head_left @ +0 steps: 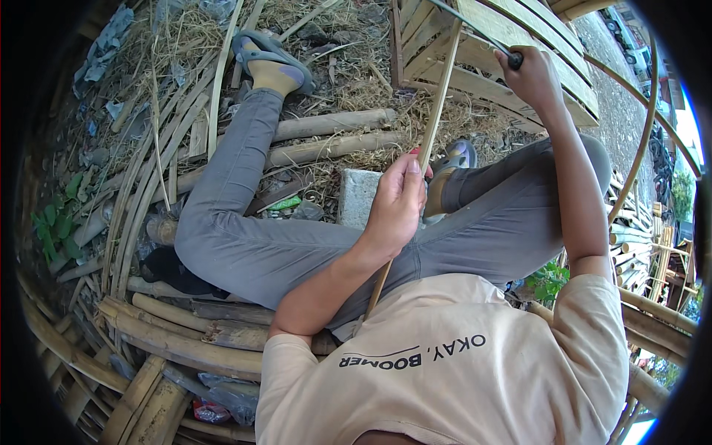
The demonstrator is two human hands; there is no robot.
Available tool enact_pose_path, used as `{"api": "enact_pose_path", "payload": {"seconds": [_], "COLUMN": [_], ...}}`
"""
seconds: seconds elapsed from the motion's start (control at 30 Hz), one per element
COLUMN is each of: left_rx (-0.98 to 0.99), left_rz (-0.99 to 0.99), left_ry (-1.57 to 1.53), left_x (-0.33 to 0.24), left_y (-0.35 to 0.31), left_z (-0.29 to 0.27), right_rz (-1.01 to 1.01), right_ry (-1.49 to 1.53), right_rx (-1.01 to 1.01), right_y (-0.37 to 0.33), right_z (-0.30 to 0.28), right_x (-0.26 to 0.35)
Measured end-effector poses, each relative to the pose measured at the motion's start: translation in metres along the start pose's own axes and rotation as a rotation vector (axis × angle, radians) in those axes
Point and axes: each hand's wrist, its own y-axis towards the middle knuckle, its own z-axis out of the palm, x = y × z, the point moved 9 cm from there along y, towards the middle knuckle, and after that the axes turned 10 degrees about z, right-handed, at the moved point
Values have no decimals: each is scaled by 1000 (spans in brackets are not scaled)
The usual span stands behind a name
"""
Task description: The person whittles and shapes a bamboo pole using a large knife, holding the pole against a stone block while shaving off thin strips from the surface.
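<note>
My left hand (pixel 395 204) is closed around a long, pale bamboo strip (pixel 440 89). The strip runs from beside my waist, between my legs, up past the hand to the top of the view. In my right hand (pixel 532 83), raised above my right knee, is the dark handle of a long knife (pixel 486 35). Its thin blade, seen nearly edge-on, points to the upper left and passes close to the strip's upper end; whether they touch I cannot tell. The blade's far end is cut off by the top of the picture.
A slatted wooden crate (pixel 482 74) stands beyond the right hand. A concrete block (pixel 359 199) lies between my legs. Bamboo poles (pixel 334 124), loose strips (pixel 137 200) and shavings (pixel 348 70) cover the ground to the left and ahead. Curved bamboo strips (pixel 644 141) arch at the right.
</note>
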Motion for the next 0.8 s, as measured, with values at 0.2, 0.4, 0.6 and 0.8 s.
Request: {"api": "enact_pose_path", "payload": {"seconds": [0.2,0.4,0.6,0.8], "left_rx": [47,-9,-30,-47], "left_rz": [22,-43,9,13], "left_ry": [-7,-25,20,20], "left_x": [-15,-12,-10,-5], "left_y": [5,9,8,5], "left_z": [-3,-11,-13,-10], "right_rz": [-7,-231,-343,-348], "right_ry": [221,257,75,22], "right_rx": [151,230,224,110], "right_y": [-28,-63,-82,-76], "right_z": [6,11,18,19], "right_x": [15,66,89,83]}}
